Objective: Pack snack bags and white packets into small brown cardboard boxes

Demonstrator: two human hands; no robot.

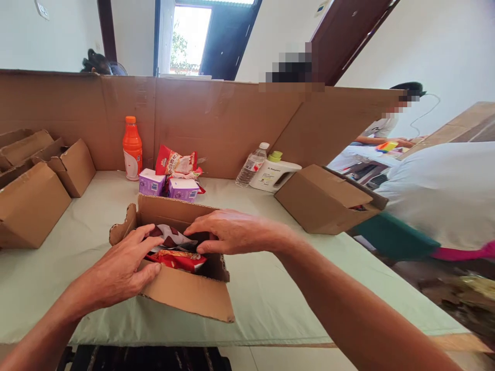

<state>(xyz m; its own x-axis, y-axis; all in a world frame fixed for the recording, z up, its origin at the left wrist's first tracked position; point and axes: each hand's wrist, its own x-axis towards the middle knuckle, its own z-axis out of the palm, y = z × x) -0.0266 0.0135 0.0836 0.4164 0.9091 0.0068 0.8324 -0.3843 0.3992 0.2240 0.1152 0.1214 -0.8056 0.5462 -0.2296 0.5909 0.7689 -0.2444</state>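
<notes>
An open cardboard box (189,299) stands in front of me with its flaps folded outward. Inside lie a red snack packet (180,260) and a crumpled grey and maroon wrapper (170,237). My left hand (119,265) reaches over the box's left side, fingers spread over the packets and thumb by the front flap. From the right, my right hand (228,232) extends over the box, thumb and fingers apart beside the wrapper. Neither hand is closed round anything. Some fingertips touch or nearly touch the contents; I cannot tell which.
Behind the box are two purple cartons (151,183), red-and-white snack bags (176,162) and an orange drink bottle (132,149). A clear bottle (253,165), a white jug (273,175) and another box (320,201) stand right; more boxes (38,201) left. A cardboard partition (216,123) runs behind.
</notes>
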